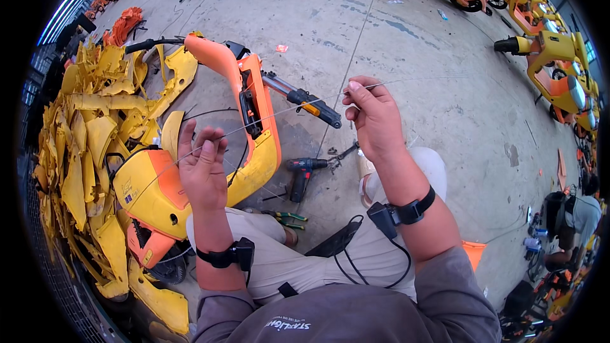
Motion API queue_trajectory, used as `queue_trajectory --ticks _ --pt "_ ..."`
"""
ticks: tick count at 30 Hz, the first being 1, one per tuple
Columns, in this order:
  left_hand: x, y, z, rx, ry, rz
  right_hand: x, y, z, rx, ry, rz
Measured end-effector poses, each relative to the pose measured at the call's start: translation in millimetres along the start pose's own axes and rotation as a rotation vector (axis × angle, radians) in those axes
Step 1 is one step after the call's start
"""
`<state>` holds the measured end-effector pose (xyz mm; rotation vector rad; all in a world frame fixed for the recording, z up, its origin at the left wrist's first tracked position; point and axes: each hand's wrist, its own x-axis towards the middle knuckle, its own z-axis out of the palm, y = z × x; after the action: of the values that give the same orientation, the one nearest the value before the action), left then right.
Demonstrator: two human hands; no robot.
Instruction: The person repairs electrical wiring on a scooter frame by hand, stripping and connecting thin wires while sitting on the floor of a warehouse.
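Wire (276,115) stretches between the left hand (204,168) and the right hand (379,117), running past both; each hand pinches it between thumb and fingertips, fingers partly curled.

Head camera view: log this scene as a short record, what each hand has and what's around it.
Left hand: left hand, fingertips and thumb pinching a thin silvery metal wire
Right hand: right hand, thumb and fingers pinching the same wire
Wire: stretched between both hands, running on past each
Nearest machine: yellow-and-orange plastic-panelled scooter, ahead and to the left
Floor tools: black-and-red cordless drill; green-handled metal pliers
Far left: heaped yellow plastic panels
Floor: grey concrete floor
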<state>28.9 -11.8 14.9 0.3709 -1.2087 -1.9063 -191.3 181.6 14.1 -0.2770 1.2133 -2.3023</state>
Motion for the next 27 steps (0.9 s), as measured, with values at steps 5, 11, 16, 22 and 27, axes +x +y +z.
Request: queue_trajectory --ticks 5,11,16,22,27 --pt "-4 -3 5 -0.040 -0.089 -0.007 -3 0 5 -0.004 -0.025 0.063" --pt "-1 3 9 -0.015 -0.003 -0.150 -1 -1 2 0.018 -0.033 0.033" --pt "7 0 -24 -0.167 0.136 -0.285 2 -2 -2 -0.011 -0.037 -0.035" --pt "8 -5 -26 -0.074 0.160 -0.147 1 -4 -2 0.003 -0.034 -0.024" --pt "5 -1 -7 -0.011 0.141 -0.116 0 -2 0 0.023 -0.028 0.000"
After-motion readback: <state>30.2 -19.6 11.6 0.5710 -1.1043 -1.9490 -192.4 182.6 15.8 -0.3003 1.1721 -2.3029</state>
